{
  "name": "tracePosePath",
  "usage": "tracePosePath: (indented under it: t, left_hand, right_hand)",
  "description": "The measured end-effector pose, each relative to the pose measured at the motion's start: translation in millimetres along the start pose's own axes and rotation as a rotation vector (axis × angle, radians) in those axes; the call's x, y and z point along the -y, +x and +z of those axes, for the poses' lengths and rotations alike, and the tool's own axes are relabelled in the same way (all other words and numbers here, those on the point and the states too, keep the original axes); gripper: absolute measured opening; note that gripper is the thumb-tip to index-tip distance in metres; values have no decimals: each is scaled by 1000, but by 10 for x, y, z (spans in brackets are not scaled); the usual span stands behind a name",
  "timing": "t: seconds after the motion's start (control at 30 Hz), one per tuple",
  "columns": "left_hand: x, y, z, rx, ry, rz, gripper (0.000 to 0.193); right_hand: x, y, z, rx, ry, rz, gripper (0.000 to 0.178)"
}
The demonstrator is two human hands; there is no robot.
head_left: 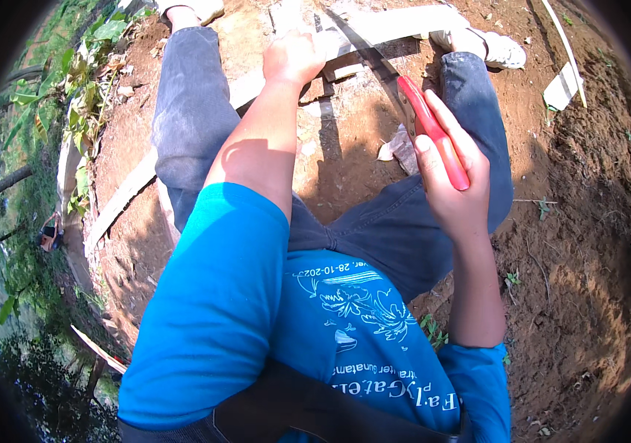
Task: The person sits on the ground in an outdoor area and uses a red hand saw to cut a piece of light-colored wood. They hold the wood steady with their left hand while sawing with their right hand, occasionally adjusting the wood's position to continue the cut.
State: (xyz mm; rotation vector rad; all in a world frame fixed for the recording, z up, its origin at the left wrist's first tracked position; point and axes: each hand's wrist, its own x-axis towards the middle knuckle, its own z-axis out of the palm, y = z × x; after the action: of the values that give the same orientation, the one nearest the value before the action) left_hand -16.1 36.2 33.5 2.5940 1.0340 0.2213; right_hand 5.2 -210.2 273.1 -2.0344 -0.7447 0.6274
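— What's out to the left of the long pale strip?

— Green leafy plants along the bank, well apart from it. The strip itself runs slantwise under my legs, over the bare red soil.

— And your left hand?

— It's curled down on the strip, near its far end, pressing it flat against the ground. I'd say that is to keep it from sliding while the blade works. The fingers are folded under, so I can't tell whether they wrap the strip or only push on it.

— The right hand?

— Right of the strip, closed around the red handle of a knife, thumb laid along it. The dark blade reaches forward and crosses the strip just beside my left hand, tilted as if to shave along the surface.

— How many of each?

— One knife, two hands, two pale shoes planted either side of the strip. At least one more pale strip piece lies far right, and a thin stick beside it.
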Motion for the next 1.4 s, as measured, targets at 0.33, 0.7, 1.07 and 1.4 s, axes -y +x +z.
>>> tracePosePath:
  t: [0.33, 0.7, 1.07, 1.4]
  left_hand:
    - [69, -98, -1, 4, -42, -24, 52]
    - [21, 50, -20, 17, -24, -43, 49]
    - [44, -25, 126, -123, 3, 11, 49]
    - [6, -53, 120, -93, 47, 57, 48]
  right_hand:
    - [9, 113, -79, 25, 13, -71, 44]
    - [-490, 632, 361, -8, 50, -183, 46]
    - [148, -476, -360, 49, -107, -35, 50]
    - [-218, 242, 103, 1, 137, 14, 44]
